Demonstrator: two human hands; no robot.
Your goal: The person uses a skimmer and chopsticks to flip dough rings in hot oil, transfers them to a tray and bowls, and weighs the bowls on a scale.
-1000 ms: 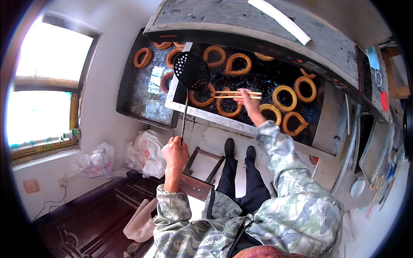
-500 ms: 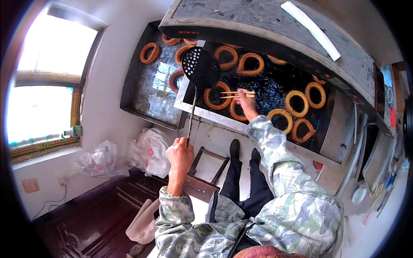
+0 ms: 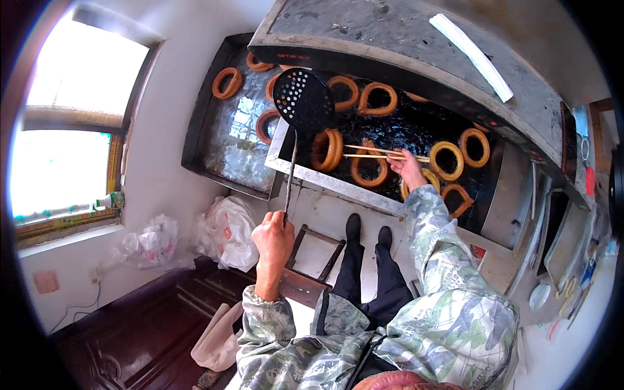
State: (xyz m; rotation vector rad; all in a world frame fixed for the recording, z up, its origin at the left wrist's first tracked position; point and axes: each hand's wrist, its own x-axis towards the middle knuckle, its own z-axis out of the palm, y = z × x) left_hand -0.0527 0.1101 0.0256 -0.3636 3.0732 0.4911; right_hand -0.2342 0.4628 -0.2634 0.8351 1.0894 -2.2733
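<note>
My left hand (image 3: pixel 273 242) is closed around the long handle of a round perforated skimmer (image 3: pixel 303 99), held over the left end of the fryer (image 3: pixel 338 188). In my right hand (image 3: pixel 408 170) is a pair of long wooden chopsticks (image 3: pixel 374 151), pointing left. Their tips are beside a thick brown fried dough ring (image 3: pixel 336 149), which looks doubled and tilted; whether they touch it I cannot tell. Another dough ring (image 3: pixel 355 174) lies under the chopsticks. Farther right float a paler yellow ring (image 3: pixel 446 177) and a browner ring (image 3: pixel 485 151), with several more in the dark oil.
Left of the fryer stands a metal tray (image 3: pixel 227 166) with several browned rings (image 3: pixel 218 84). A grey hood (image 3: pixel 390 26) overhangs the far side, bearing a white strip (image 3: pixel 471 55). Plastic bags (image 3: pixel 231 231), a small stool (image 3: pixel 309 279) and a dark wooden surface (image 3: pixel 149 325) are nearer me.
My right hand has moved right with the chopsticks, whose tips have left the inside of the left ring. That ring now looks thicker and tilted. The skimmer has barely moved.
</note>
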